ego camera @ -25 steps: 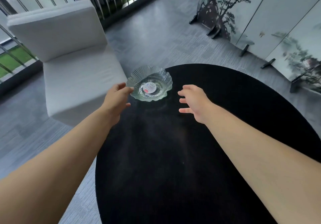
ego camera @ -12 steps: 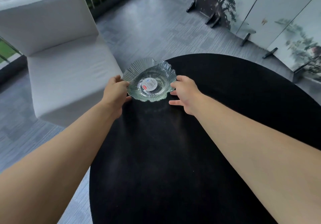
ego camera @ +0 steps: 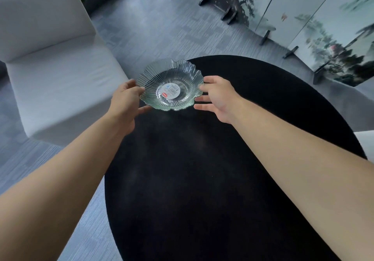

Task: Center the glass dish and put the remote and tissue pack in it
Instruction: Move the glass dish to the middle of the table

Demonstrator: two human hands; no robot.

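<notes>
A clear ribbed glass dish (ego camera: pixel 162 78) with a wavy rim and a round white sticker in its middle is at the far left edge of the round black table (ego camera: pixel 202 179), tilted and partly over the edge. My left hand (ego camera: pixel 125 98) grips its left rim, thumb under the near side. My right hand (ego camera: pixel 216 96) holds the right rim with fingers spread. The remote and the tissue pack are out of view.
A white cushioned chair (ego camera: pixel 56 74) stands close to the table's left side. A folding screen (ego camera: pixel 303 17) painted with trees stands on the grey carpet at the back right. A white surface (ego camera: pixel 366 139) shows at the right edge.
Both hands closed in from beside the dish onto its rim. The dish has tilted up off the table edge, and the view has shifted closer.
</notes>
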